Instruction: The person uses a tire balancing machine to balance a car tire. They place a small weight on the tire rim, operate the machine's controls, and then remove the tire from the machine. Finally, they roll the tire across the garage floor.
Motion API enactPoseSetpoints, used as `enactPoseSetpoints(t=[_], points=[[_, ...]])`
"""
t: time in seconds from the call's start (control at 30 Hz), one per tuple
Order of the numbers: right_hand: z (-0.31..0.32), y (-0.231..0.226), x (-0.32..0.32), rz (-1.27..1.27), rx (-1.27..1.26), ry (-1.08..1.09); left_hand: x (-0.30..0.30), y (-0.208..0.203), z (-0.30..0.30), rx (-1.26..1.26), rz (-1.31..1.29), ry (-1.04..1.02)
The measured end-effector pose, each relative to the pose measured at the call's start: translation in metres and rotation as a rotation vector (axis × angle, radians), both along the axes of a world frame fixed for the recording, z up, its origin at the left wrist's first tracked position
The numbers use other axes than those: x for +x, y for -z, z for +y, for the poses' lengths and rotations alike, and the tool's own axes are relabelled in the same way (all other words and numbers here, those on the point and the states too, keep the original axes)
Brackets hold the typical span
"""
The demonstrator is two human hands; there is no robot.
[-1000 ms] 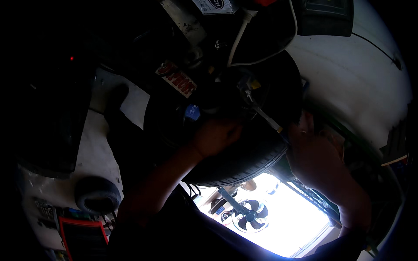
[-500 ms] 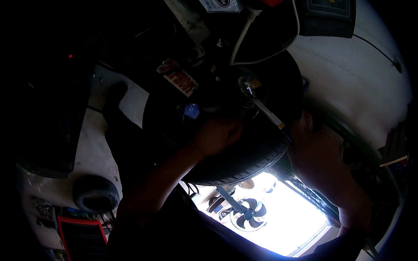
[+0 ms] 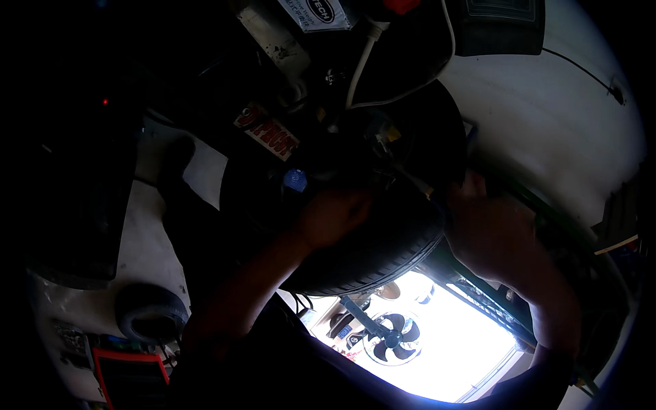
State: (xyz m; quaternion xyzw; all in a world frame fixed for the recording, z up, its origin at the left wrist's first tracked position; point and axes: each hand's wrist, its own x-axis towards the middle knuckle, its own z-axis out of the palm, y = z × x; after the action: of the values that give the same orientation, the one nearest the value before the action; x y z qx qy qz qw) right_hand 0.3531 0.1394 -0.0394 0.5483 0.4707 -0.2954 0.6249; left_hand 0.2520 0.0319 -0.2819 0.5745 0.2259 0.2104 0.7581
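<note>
Under the left hand (image 3: 335, 215) curves a black, grooved tire (image 3: 393, 251).

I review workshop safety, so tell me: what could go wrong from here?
The slim tool in the right hand could slip and perhaps strike the left hand nearby. The white cable looping near the far edge of the tyre might snag. With both hands so dimly lit, a misplaced finger could go unnoticed.
</note>
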Motion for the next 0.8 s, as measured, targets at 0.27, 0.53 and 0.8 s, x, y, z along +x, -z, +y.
enactPoseSetpoints(t=[0.27,0.53,0.8], points=[[0.003,-0.001,-0.006,-0.002,-0.062,-0.057,-0.008,0.001,0.010,-0.033,0.030,0.146],[-0.015,-0.007,0.001,0.075,0.094,-0.101,-0.001,-0.006,0.007,-0.004,-0.031,0.055],[-0.014,-0.004,-0.007,0.149,0.062,-0.207,0.000,0.000,-0.001,-0.027,-0.057,-0.021]])
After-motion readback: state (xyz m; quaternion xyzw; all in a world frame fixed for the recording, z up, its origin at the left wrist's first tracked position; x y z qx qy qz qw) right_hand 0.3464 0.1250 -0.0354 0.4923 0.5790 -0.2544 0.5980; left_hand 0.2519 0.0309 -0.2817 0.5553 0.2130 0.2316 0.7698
